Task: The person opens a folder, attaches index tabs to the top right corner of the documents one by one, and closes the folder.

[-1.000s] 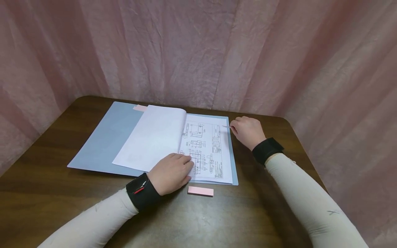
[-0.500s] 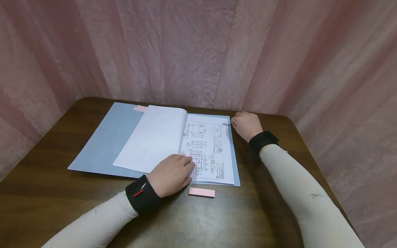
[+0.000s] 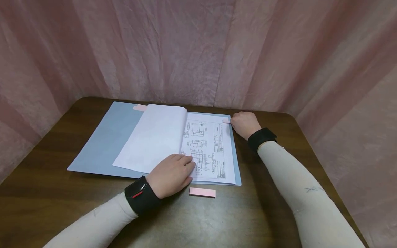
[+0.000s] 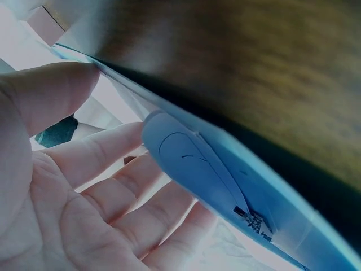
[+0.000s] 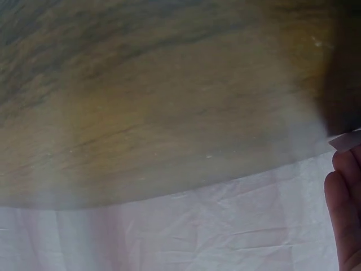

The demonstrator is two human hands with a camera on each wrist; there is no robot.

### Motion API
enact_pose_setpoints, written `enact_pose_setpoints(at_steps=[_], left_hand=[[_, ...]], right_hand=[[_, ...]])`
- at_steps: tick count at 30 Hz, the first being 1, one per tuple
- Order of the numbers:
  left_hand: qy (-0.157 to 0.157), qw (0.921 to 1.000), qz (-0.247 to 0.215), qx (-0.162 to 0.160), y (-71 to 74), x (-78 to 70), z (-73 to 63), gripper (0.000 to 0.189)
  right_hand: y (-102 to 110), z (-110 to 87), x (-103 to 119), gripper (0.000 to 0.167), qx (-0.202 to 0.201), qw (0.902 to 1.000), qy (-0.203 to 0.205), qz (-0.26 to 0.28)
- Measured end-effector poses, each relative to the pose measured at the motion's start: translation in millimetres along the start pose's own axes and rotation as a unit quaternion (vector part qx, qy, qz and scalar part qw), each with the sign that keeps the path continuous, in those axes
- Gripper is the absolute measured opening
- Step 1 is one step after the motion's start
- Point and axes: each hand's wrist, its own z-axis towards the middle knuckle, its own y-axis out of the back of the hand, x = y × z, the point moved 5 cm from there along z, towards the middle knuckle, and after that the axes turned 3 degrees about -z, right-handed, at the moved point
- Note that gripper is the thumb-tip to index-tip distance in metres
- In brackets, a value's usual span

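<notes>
- Pink tab (image 3: 226, 121) is pinched by the right hand (image 3: 246, 125) at the drawing sheet (image 3: 206, 143).
- The sheet is touched by the left hand (image 3: 170, 175), fingers extended.

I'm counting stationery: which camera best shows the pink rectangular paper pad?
The head view, where the pink rectangular paper pad lies whole and unobstructed on the brown wooden table. The left wrist view catches only what looks like one end, at upper left; the right wrist view lacks it.
</notes>
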Motion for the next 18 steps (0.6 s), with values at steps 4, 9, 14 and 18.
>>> enact_pose_setpoints(at_steps=[4,9,14,18], left_hand=[[-0.004,1.0000,0.001,-0.004,0.8,-1.0,0.3,0.055],[-0.011,0.9999,0.003,-0.008,0.6,-1.0,0.9,0.051],[-0.012,0.9999,0.000,-0.007,-0.1,-0.6,0.3,0.050],[-0.013,0.9999,0.003,-0.009,0.6,-1.1,1.1,0.050]], right_hand=[[-1.7,-0.7,-0.6,0.009,0.005,1.0000,0.002,0.007],[-1.5,-1.8,-0.9,0.009,-0.007,0.9998,0.008,0.018],[-2.0,-2.3,-1.7,0.009,-0.010,0.9992,0.008,0.038],[-3.2,-3.2,-4.1,0.009,-0.011,0.9983,0.005,0.057]])
